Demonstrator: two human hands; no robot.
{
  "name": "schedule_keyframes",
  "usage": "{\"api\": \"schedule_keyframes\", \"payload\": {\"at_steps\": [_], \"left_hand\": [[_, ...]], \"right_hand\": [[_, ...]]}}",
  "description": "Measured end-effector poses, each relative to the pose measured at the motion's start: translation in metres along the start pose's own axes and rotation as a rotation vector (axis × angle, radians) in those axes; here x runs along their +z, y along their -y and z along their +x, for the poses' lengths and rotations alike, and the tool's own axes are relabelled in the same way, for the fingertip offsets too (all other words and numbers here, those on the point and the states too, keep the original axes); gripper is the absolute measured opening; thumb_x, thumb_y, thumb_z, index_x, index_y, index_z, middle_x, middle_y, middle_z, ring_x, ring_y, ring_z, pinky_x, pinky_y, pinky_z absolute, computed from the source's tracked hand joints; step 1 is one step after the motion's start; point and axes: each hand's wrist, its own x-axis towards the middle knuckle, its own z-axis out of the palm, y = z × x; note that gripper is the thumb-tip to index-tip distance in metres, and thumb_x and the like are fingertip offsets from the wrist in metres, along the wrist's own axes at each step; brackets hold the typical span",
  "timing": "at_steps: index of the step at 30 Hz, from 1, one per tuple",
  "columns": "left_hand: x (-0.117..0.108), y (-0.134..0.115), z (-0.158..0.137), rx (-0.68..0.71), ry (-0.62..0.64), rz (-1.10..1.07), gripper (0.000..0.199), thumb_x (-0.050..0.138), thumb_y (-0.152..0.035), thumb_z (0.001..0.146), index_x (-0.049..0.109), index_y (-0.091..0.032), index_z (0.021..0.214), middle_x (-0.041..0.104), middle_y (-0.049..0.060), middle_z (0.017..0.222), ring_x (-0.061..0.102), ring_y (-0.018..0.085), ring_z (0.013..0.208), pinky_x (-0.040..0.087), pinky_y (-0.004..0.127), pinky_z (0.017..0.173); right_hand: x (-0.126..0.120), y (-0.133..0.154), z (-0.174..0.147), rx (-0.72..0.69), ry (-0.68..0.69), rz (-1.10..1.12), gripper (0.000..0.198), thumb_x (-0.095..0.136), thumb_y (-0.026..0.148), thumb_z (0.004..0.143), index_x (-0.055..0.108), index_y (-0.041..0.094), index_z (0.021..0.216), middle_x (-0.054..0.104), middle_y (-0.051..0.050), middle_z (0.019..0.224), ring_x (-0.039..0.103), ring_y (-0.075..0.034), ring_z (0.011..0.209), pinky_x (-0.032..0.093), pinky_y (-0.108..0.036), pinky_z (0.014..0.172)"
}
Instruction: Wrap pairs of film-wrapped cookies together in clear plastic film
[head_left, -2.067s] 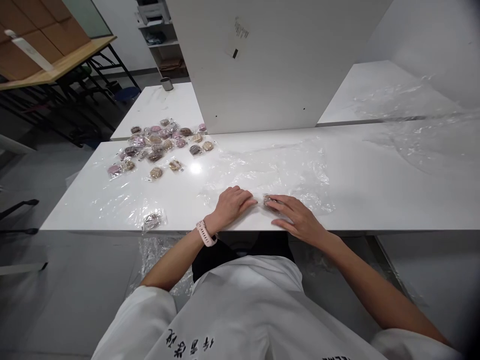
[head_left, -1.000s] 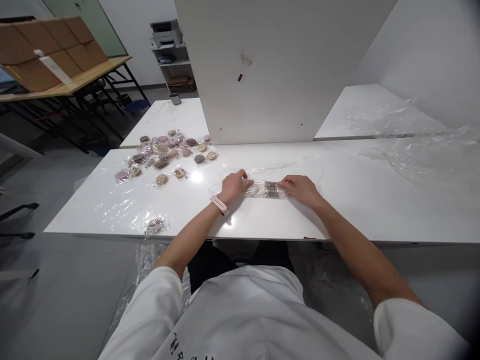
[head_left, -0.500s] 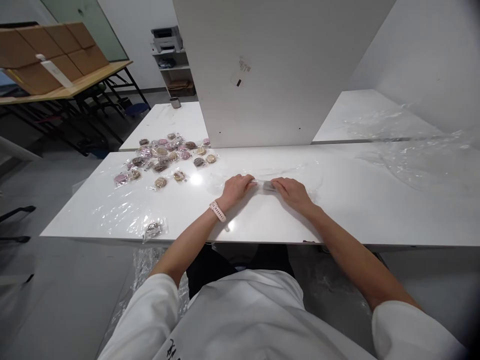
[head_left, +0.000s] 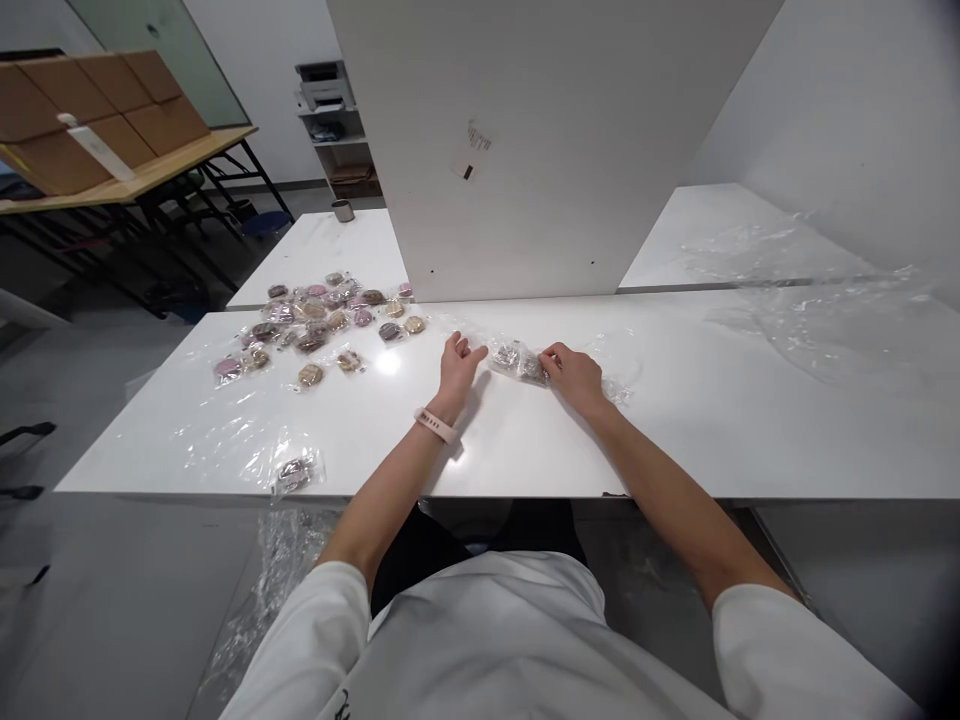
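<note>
A clear plastic packet [head_left: 516,362] with a brownish-grey item inside lies on the white table in front of me. My right hand [head_left: 576,378] pinches its right end between thumb and fingers. Left of the packet, my left hand [head_left: 459,374] is open, with the thumb and fingers apart. The thumb tip is close to the packet's left end; whether it touches the clear film I cannot tell. Crumpled clear film [head_left: 621,388] lies beside and behind my right hand.
Several individually wrapped round cookies [head_left: 311,340] are scattered at the left. One wrapped piece [head_left: 294,472] lies near the front edge on clear plastic sheeting. A large clear sheet [head_left: 817,310] covers the right side. A white upright panel [head_left: 540,150] stands behind; a metal cup [head_left: 343,210] is further back.
My left hand has let go of the packet, opened and shifted left. The packet, narrow between both hands before, now shows its broad face. My right hand still grips its end.
</note>
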Motion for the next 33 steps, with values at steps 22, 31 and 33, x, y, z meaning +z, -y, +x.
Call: {"api": "schedule_keyframes", "payload": {"at_steps": [22,31,33], "left_hand": [[0.063,0.022,0.0,0.532,0.338,0.619,0.013,0.061,-0.018,0.084,0.057,-0.022,0.073,0.062,0.003,0.083,0.05,0.022,0.099,0.046,0.031,0.079],[0.074,0.016,-0.003,0.417,0.354,0.621,0.019,0.056,-0.01,0.077,0.053,-0.025,0.088,0.061,0.003,0.096,0.05,0.021,0.103,0.044,0.03,0.078],[0.075,0.018,-0.002,0.42,0.349,0.626,0.018,0.056,-0.01,0.076,0.053,-0.025,0.087,0.06,0.003,0.096,0.05,0.021,0.104,0.044,0.031,0.077]], "right_hand": [[-0.016,-0.009,-0.002,-0.087,-0.011,-0.042,0.016,0.053,0.023,0.084,0.069,0.021,0.089,0.071,-0.007,0.087,0.062,-0.023,0.084,0.041,-0.03,0.071],[-0.047,-0.068,-0.071,0.294,-0.302,-0.036,0.049,0.052,0.064,0.087,0.068,0.018,0.098,0.064,-0.012,0.098,0.058,-0.029,0.091,0.044,-0.045,0.083],[-0.045,-0.059,-0.067,0.24,-0.196,0.194,0.043,0.052,0.062,0.087,0.064,0.02,0.085,0.063,-0.007,0.087,0.058,-0.023,0.08,0.046,-0.039,0.076]]}}
